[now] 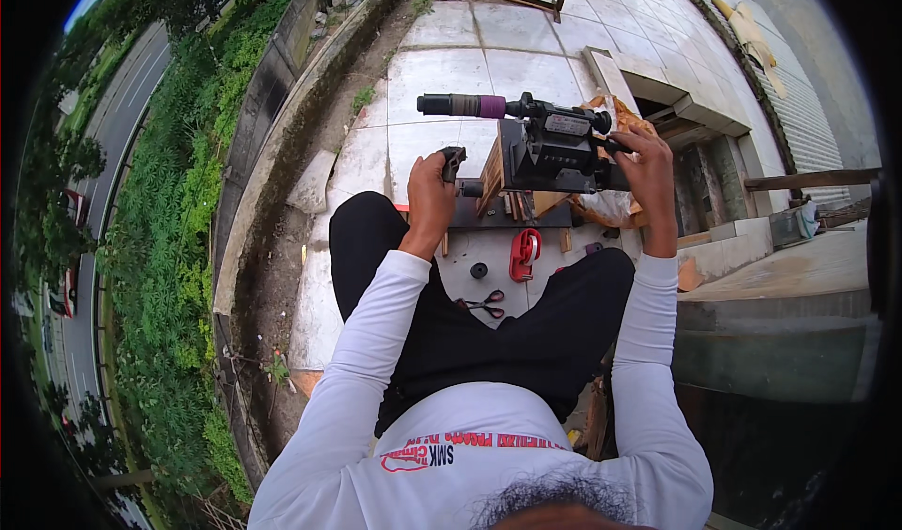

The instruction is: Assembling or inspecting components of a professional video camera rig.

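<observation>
In front of me, a black machine (pixel 554 152) with a row of small counter-like windows stands on a wooden block (pixel 491 180). A long black cylinder (pixel 465 106) with grey-brown and purple bands juts from its upper left. My left hand (pixel 432 192) is closed around a small black piece (pixel 454 161) at the machine's left, close to a short dark cylinder (pixel 471 188). My right hand (pixel 646 168) has its fingers closed on a black knob (pixel 615 146) at the machine's right side. The part of the knob inside the fingers is hidden.
Between my legs are a red tape dispenser (pixel 524 256), scissors (pixel 482 303) and a small black spool (pixel 479 271). Behind the machine lies crumpled orange-brown plastic (pixel 623 116). A low wall (pixel 241 220) runs along the left, with greenery and a road beyond. An opening (pixel 653 88) lies at the right.
</observation>
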A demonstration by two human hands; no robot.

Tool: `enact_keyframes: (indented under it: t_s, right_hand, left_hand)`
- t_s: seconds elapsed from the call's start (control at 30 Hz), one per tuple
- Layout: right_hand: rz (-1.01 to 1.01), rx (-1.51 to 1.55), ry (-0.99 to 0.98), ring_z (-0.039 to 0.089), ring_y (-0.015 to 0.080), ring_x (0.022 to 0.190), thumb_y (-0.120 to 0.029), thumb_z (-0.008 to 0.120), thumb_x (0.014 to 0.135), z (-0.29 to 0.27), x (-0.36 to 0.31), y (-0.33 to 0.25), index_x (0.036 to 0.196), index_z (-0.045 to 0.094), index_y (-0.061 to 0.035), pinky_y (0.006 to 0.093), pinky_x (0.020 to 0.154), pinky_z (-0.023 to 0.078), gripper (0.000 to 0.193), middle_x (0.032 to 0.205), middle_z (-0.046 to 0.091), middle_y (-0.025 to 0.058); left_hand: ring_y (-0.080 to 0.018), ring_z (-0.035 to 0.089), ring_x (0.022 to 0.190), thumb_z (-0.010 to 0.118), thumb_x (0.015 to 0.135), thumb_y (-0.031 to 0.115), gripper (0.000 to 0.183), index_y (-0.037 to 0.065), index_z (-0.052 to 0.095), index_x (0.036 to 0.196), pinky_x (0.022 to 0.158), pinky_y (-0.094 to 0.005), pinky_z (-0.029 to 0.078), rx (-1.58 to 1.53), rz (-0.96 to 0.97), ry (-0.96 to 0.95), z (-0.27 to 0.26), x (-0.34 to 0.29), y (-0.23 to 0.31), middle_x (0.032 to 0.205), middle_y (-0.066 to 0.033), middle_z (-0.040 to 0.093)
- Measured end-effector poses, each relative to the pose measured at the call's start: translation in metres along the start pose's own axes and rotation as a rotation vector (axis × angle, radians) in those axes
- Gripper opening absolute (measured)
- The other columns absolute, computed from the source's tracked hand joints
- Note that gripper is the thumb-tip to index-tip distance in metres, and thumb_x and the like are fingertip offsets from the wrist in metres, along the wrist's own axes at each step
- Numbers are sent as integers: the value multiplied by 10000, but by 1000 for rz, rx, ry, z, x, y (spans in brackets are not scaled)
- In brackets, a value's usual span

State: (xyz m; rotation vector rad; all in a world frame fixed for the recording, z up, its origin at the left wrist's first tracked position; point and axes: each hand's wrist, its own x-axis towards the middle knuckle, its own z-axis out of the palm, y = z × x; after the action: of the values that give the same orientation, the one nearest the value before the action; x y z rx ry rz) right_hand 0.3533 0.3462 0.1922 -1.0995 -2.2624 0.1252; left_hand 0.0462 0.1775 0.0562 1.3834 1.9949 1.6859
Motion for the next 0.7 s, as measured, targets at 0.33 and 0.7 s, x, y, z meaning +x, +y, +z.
enact_keyframes:
  t_s: [0.33,0.7]
  right_hand:
    - [18,153,-23,763,320,1040,-125,797,870,30,52,19,1130,827,-106,401,893,578,262,1118,791,173]
    - [150,-4,-136,766,369,918,-136,813,870,75,30,30,1102,826,-127,443,815,594,232,969,784,181]
  left_hand:
    - [-475,630,884,667,783,-128,313,11,705,1062,1106,-525,458,30,2,10,3,-1,-6,913,-221,699]
    - [-483,604,857,659,803,-120,261,7,708,1026,987,-490,490,31,-16,2,-2,-1,0,890,-241,680]
